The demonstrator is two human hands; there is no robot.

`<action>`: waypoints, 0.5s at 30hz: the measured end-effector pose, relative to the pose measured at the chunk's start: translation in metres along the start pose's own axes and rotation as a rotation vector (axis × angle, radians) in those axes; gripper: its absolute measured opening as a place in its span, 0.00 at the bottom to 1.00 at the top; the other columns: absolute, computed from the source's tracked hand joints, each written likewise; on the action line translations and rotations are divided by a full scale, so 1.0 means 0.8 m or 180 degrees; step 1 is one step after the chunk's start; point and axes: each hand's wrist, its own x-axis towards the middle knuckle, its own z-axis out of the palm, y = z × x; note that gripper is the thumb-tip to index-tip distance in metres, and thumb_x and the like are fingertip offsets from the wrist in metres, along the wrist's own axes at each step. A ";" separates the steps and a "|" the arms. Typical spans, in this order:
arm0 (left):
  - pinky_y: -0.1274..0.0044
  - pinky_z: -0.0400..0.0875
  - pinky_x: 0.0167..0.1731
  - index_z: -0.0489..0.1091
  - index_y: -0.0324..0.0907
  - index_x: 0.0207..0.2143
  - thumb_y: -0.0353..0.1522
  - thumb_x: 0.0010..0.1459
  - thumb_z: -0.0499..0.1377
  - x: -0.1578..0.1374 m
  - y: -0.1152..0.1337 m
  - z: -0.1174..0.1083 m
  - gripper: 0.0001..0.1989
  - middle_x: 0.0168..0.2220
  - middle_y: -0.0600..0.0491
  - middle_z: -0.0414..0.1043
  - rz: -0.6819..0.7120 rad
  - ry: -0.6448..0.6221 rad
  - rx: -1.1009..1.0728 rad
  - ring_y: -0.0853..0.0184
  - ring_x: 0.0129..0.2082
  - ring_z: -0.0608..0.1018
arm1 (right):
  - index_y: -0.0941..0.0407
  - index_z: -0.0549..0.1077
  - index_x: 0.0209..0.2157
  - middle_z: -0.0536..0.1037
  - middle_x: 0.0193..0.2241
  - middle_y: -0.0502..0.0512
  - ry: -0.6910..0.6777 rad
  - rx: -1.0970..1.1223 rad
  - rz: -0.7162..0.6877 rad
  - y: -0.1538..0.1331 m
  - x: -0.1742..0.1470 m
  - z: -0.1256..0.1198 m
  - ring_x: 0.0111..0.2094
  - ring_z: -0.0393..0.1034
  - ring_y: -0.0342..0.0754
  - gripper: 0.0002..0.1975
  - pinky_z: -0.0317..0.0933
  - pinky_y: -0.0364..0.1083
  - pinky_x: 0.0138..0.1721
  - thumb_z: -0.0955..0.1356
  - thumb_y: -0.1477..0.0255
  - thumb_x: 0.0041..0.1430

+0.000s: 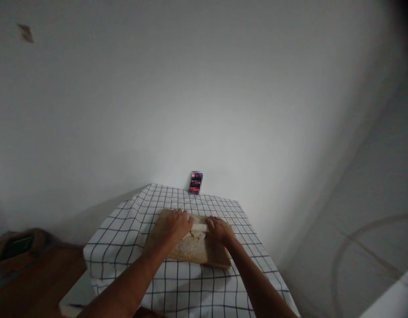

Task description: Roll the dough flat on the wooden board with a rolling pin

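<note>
Left hand (180,225): fingers curled over the left end of the pale rolling pin (200,227); palm contact hidden. Pin: on the wooden board (217,255), between the 2 hands, long axis running left to right across it. Dough (197,235): against the pin's near side; extent beneath cannot be told. Right hand (220,229): closed over the right end. Neither hand clearly nearer.

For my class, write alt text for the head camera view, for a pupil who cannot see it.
A left hand and a right hand lie on a pale rolling pin over dough-like material on a wooden board. The board lies on a white cloth with dark grid lines; beyond it, a pixelated dark object stands by a pale wall.
</note>
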 end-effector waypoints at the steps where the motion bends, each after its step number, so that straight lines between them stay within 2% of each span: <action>1: 0.56 0.73 0.67 0.83 0.46 0.54 0.38 0.79 0.51 -0.004 0.001 0.000 0.20 0.61 0.38 0.85 0.0041 0.0021 -0.0015 0.45 0.67 0.79 | 0.50 0.82 0.62 0.87 0.62 0.59 -0.0014 0.0034 -0.0036 -0.001 -0.005 0.001 0.63 0.81 0.53 0.25 0.73 0.50 0.63 0.55 0.67 0.86; 4: 0.56 0.74 0.66 0.82 0.44 0.56 0.38 0.80 0.50 -0.007 0.001 0.000 0.21 0.62 0.38 0.85 0.0091 -0.0012 -0.0005 0.45 0.68 0.79 | 0.51 0.82 0.61 0.86 0.63 0.59 -0.0063 0.0028 -0.0029 -0.004 -0.009 -0.001 0.64 0.80 0.53 0.25 0.72 0.50 0.64 0.55 0.68 0.86; 7: 0.58 0.75 0.64 0.83 0.44 0.55 0.38 0.79 0.51 0.003 0.001 -0.004 0.20 0.61 0.39 0.86 0.0028 -0.0090 0.0037 0.46 0.66 0.81 | 0.51 0.83 0.60 0.87 0.62 0.60 -0.0149 -0.0074 0.0081 -0.006 0.004 -0.008 0.63 0.81 0.54 0.25 0.73 0.51 0.62 0.56 0.69 0.85; 11: 0.59 0.77 0.60 0.84 0.42 0.56 0.40 0.79 0.51 0.035 -0.003 -0.006 0.23 0.60 0.38 0.87 -0.0124 -0.0189 0.0015 0.46 0.63 0.84 | 0.52 0.83 0.60 0.87 0.62 0.63 -0.0305 0.0037 0.0364 -0.006 0.041 -0.017 0.62 0.82 0.58 0.27 0.73 0.53 0.59 0.55 0.65 0.86; 15: 0.63 0.79 0.58 0.84 0.42 0.57 0.43 0.78 0.52 0.078 -0.012 -0.003 0.24 0.59 0.38 0.88 -0.0402 -0.0510 -0.0070 0.48 0.61 0.87 | 0.52 0.83 0.59 0.88 0.60 0.65 -0.0466 0.0057 0.0464 0.001 0.079 -0.017 0.60 0.83 0.59 0.28 0.72 0.53 0.57 0.54 0.61 0.86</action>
